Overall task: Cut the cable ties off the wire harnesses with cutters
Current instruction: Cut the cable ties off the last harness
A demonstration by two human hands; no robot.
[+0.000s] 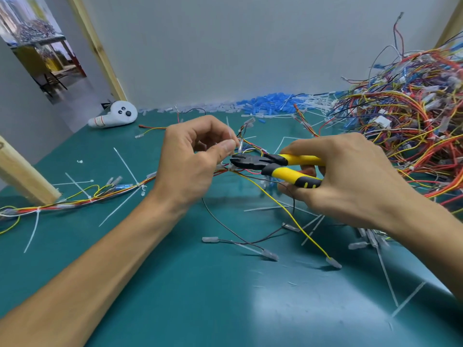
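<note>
While cut cable ties (126,166) already litter the surface (175,284) around both hands, the left hand (190,156) pinches a wire harness (130,187) and the right hand (350,171) grips the cutters (273,165) between its fingers (300,146), nose at the pinch. Beyond the right fingers a large pile (413,121) looks undone, so I judge much remains.

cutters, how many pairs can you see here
1. The yellow-handled cutters are in the right hand, tips at the wire harness that the left hand pinches. More could be buried under the wire pile at right.
</note>
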